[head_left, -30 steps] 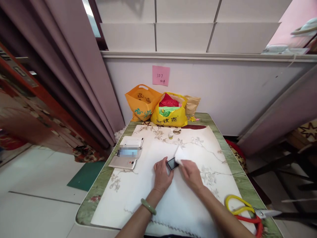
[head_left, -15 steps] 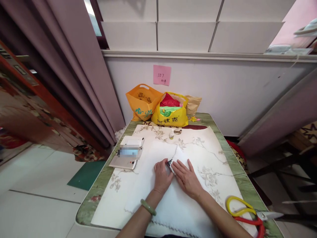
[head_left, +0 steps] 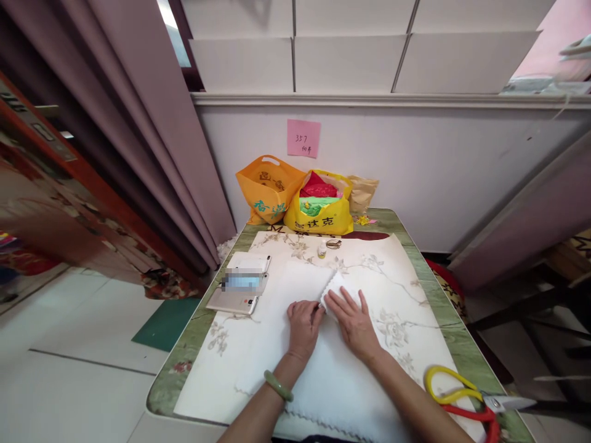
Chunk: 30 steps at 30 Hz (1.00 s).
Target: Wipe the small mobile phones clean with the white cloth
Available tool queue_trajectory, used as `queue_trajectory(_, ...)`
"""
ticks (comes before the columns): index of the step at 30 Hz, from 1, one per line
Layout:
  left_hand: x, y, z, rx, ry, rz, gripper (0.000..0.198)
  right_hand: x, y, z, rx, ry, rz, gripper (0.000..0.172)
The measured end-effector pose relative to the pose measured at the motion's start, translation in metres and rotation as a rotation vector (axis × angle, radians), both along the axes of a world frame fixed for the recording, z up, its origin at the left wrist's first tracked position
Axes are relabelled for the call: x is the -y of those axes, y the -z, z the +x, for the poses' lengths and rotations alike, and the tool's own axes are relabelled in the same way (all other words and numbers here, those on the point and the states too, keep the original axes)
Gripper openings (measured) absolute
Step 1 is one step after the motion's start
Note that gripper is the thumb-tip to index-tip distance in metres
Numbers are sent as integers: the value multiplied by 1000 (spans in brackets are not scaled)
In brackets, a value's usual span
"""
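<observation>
A white cloth (head_left: 295,344) with a scalloped edge is spread over the table in front of me, and one corner of it is folded over. My right hand (head_left: 353,320) lies flat on this folded corner (head_left: 333,284), fingers stretched out and thumb apart. Close to its left, my left hand (head_left: 305,323) is closed, thumb and fingers pinched together at the scalloped edge. A small dark bit shows at those fingertips, but what they hold is mostly hidden. A green bangle (head_left: 277,386) is on my left wrist.
Scissors (head_left: 475,400) with yellow and red handles lie at the right front edge. Phones (head_left: 233,300) lie at left. A small bottle (head_left: 322,249) and glasses (head_left: 333,244) lie beyond the cloth. Orange (head_left: 268,191) and yellow bags (head_left: 318,215) stand against the wall.
The dark piece that showed between my hands is now mostly covered. My left fingers have drawn together and slightly down; my right hand has shifted slightly right.
</observation>
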<state>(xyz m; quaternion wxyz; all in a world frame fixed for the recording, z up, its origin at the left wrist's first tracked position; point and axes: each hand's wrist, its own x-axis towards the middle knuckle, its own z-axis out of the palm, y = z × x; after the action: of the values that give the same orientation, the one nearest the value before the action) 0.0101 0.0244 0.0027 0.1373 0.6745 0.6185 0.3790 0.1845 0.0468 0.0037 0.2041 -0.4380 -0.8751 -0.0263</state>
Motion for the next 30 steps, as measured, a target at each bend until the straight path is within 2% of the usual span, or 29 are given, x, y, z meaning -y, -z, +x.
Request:
queue_trajectory(5, -2, 2, 0, 9, 2, 10, 18, -15, -2, 6, -42, 271, 21, 63)
queue_trajectory(7, -2, 4, 0, 5, 3, 11, 18, -9, -3, 0, -18, 212, 25, 62)
queue_trajectory(11, -1, 5, -1, -7, 11, 12, 19, 5, -4, -8, 56, -29, 24, 62)
queue_trajectory(13, -1, 5, -1, -7, 15, 13, 19, 0, -5, -4, 42, 17, 17, 61)
queue_trajectory(17, -1, 2, 0, 3, 17, 6, 17, -17, -8, 4, -35, 236, -1, 55)
queue_trajectory(19, -1, 2, 0, 5, 17, 2, 18, -16, -9, 2, -35, 189, -4, 55)
queue_trajectory(23, -1, 3, 0, 2, 17, 2, 22, -3, -6, -5, -6, -65, -32, 61)
queue_trajectory(25, 0, 2, 0, 1, 34, 3, 22, -7, -1, -2, -60, -34, -54, 61)
queue_trajectory(27, 1, -1, 1, -2, 55, 4, 21, -18, 7, 4, -183, 76, -96, 58)
queue_trajectory(30, 1, -6, 1, -6, 59, 10, 18, -37, 18, 12, -389, 160, -232, 53)
